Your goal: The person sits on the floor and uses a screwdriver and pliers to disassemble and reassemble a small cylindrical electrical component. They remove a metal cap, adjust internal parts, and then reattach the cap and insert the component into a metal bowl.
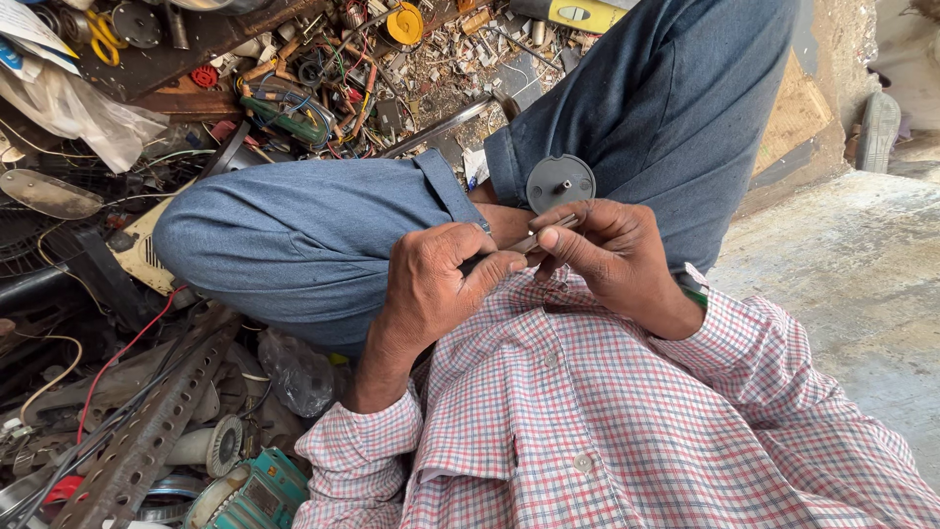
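Note:
I sit cross-legged in blue trousers and a checked shirt. My left hand [438, 284] grips the dark handle of a thin tool [529, 242], probably a screwdriver, whose metal shaft points right. My right hand [599, 247] pinches the shaft's tip with thumb and fingers. Just above the fingers sits a round grey disc [559, 182] with a small central pin; whether my right hand holds it or it rests on my leg is unclear.
Scrap covers the floor at left: a perforated metal angle bar [147, 431], wires, a teal motor [264, 495], a plastic bag [69, 108], yellow-handled scissors [103, 34]. A long metal rod [441, 125] lies behind my knee. Bare concrete floor [852, 284] spreads at right.

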A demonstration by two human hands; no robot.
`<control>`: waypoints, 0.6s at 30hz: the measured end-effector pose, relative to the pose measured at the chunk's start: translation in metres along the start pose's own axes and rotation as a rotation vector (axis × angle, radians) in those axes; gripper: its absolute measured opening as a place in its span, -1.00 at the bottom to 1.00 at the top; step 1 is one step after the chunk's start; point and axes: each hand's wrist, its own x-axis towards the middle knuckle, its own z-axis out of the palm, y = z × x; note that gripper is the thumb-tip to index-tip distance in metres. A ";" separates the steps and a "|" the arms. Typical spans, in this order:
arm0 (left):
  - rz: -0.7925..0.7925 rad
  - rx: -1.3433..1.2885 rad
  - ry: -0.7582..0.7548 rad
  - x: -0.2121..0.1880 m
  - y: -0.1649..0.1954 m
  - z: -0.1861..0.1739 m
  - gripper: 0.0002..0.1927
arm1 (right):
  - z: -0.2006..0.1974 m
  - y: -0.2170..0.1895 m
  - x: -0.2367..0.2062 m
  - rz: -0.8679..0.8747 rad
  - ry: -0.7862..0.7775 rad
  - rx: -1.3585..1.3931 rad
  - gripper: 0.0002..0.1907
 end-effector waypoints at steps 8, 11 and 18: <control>-0.160 0.018 -0.010 -0.009 -0.018 -0.015 -0.58 | -0.045 -0.048 0.022 -0.319 -0.067 -0.858 -0.47; -0.223 0.091 -0.090 -0.003 -0.029 -0.005 -0.59 | -0.058 -0.044 0.043 -0.315 -0.218 -1.149 -0.18; -0.269 0.111 -0.125 0.012 -0.038 0.016 -0.67 | -0.049 -0.013 0.068 -0.210 -0.381 -1.283 0.07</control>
